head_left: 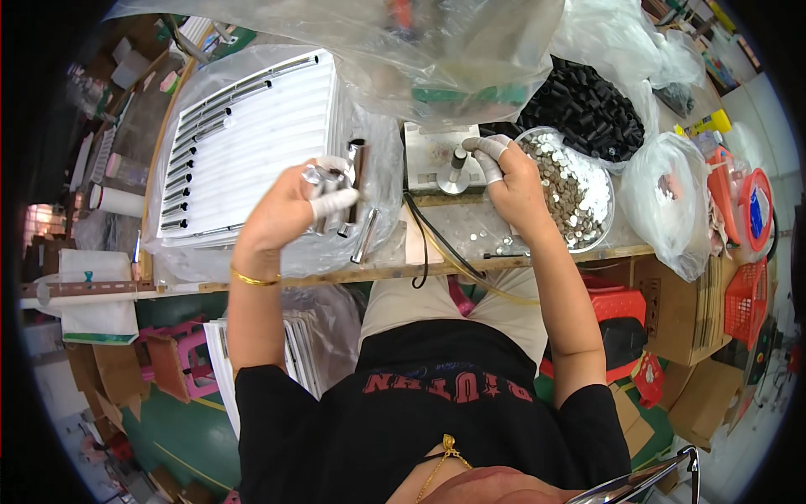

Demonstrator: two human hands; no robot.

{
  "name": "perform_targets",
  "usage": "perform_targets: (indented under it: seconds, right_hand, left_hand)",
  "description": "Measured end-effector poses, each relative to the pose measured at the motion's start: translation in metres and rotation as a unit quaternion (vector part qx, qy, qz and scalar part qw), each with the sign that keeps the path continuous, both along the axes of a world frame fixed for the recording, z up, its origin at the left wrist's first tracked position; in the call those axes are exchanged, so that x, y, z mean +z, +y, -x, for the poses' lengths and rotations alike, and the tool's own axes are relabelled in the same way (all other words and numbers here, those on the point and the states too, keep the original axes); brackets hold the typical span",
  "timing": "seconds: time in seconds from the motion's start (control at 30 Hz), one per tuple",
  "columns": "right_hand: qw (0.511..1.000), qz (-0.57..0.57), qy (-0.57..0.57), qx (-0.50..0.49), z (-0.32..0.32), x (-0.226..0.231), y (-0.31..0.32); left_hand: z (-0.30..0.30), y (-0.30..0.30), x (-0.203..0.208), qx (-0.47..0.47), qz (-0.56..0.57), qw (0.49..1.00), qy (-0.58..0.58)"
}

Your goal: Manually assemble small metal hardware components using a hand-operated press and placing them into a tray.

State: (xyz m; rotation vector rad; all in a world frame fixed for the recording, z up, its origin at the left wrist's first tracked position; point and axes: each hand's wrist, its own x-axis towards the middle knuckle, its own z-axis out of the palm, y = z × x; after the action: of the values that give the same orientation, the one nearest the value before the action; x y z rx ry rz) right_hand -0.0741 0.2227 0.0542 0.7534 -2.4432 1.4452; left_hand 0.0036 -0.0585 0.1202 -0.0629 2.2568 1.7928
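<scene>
My left hand (311, 200), with white covers on some fingers, is closed around several short shiny metal tubes (359, 168). It is over clear plastic sheeting just right of a white ribbed tray (269, 118), in which more chrome tubes with dark ends (206, 130) lie. A loose chrome tube (364, 237) rests on the bench below that hand. My right hand (510, 178), also with covered fingertips, is pinched beside the dark top of a small upright metal post (456, 168). The post rises from a round base on a metal block (424, 151). Whatever those fingers hold is too small to make out.
A round tray (610, 212) of small metal discs stands right of my right hand. Behind it lies a heap of black cylindrical pieces (583, 109) in plastic. Cables (428, 227) run over the bench's front edge. A clear plastic bag (672, 193) hangs at the right.
</scene>
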Motion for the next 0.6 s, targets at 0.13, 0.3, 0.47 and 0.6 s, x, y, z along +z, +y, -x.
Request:
perform_targets:
  seconds: [0.13,0.3,0.47,0.6]
  right_hand:
    - [0.999,-0.003,0.027,-0.016,-0.002,0.000,0.002]
    - [0.989,-0.055,0.136,-0.029,-0.017,0.015,0.004]
    - [0.910,-0.159,0.372,0.094,-0.028,0.019,-0.001]
    - [0.976,0.041,0.209,-0.036,-0.013,0.001,0.010]
  left_hand:
    - [0.002,0.033,-0.018,-0.018,-0.077,0.995,-0.068]
    - [0.010,0.056,-0.031,-0.066,-0.190,0.974,-0.106]
    - [0.008,0.073,-0.041,-0.091,-0.236,0.960,-0.118]
    - [0.009,0.072,-0.046,-0.018,-0.237,0.970,-0.041]
